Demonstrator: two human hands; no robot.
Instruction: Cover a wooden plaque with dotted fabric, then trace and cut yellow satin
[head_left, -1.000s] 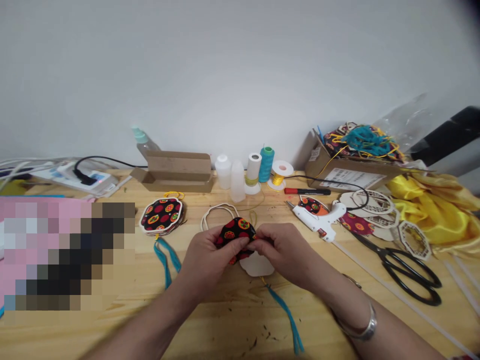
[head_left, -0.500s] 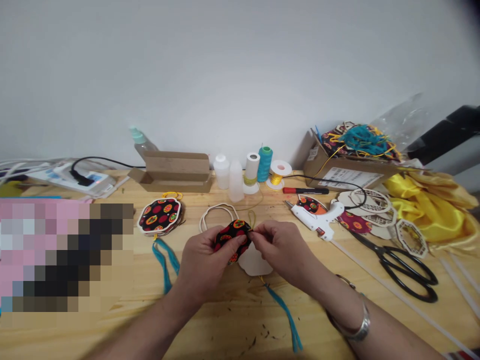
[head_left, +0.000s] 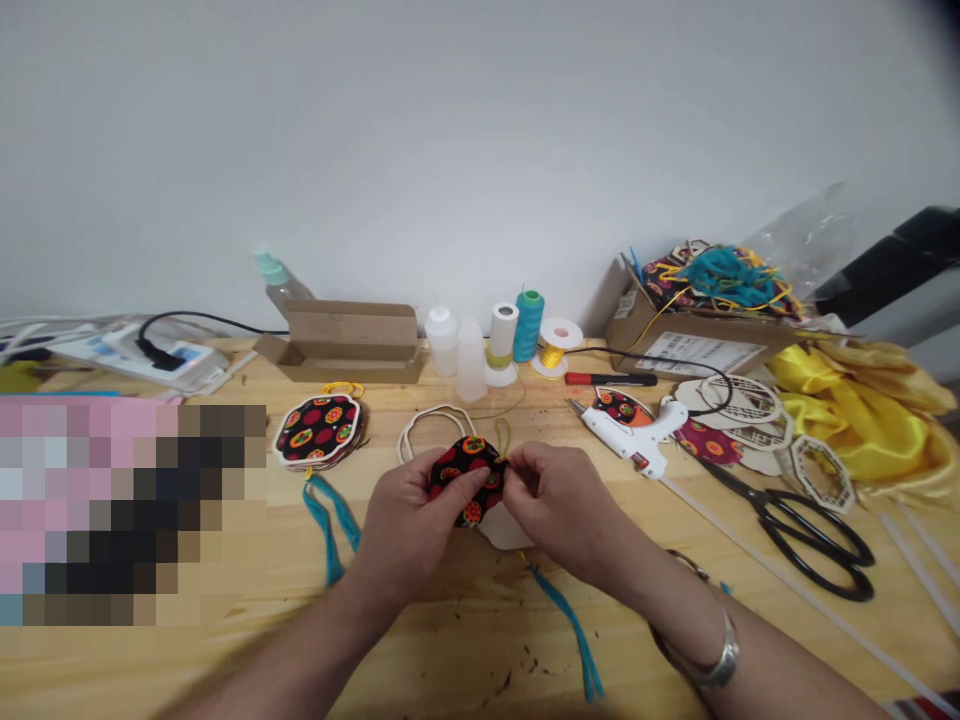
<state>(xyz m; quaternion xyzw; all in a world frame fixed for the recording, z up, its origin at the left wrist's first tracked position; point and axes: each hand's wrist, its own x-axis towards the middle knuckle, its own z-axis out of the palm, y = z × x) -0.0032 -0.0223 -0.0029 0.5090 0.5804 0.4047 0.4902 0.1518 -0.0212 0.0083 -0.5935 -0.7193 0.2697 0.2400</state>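
Observation:
My left hand [head_left: 409, 520] is closed on a black patterned fabric piece [head_left: 469, 475] with red and orange flowers, its thumb pressed on the front. My right hand [head_left: 551, 500] pinches the right edge of the same fabric; the fingertips partly hide that edge. Under the fabric lies a pale flat plate [head_left: 506, 528] with a teal tassel [head_left: 566, 615] below it and a yellowish cord loop [head_left: 504, 435] above. Thin pale frames [head_left: 435, 412] rest just behind my left hand. Left of them sits a stack of framed floral pieces [head_left: 317, 432] with its own teal tassel [head_left: 330, 525].
A white glue gun [head_left: 637, 432], black scissors [head_left: 814, 540], wooden cutouts [head_left: 750, 405] and yellow satin [head_left: 862, 425] lie to the right. Along the wall stand a cardboard box [head_left: 352, 345], white bottles [head_left: 471, 362], thread spools [head_left: 529, 328] and a filled carton [head_left: 694, 345].
The fabric has turned to show more of its patterned face and covers more of the pale plate. My right fingers have closed in on its edge.

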